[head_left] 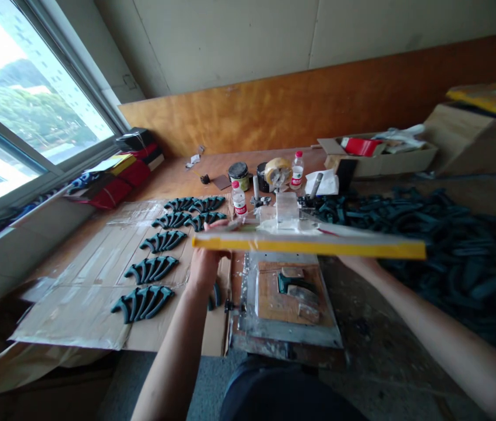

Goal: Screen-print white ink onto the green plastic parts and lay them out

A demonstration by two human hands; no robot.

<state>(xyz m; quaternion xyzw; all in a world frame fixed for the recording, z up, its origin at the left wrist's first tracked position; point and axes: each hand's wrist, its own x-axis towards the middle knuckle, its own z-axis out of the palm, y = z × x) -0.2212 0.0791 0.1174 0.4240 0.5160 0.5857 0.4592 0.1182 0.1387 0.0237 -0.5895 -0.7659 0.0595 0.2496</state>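
Note:
A flat frame [309, 248] with a yellow front edge spans the view above a metal base plate [294, 331]. My left hand [209, 257] is closed around the frame's left end. My right forearm reaches up behind the frame's right part, which hides that hand. Below, a wooden block [269, 304] on the base plate bears a dark green curved part [283, 283]. Rows of similar dark green parts [149, 301] lie fanned out on cardboard [85, 292] at the left. Behind the frame is a clamp-like metal fixture [286, 207].
A large heap of dark green parts [450, 251] fills the right side. Bottles [239, 202], a tin [239, 174] and a tape roll [278, 172] stand behind the frame. An open carton [383, 162] sits at the back right, and red boxes [112, 190] lie by the window.

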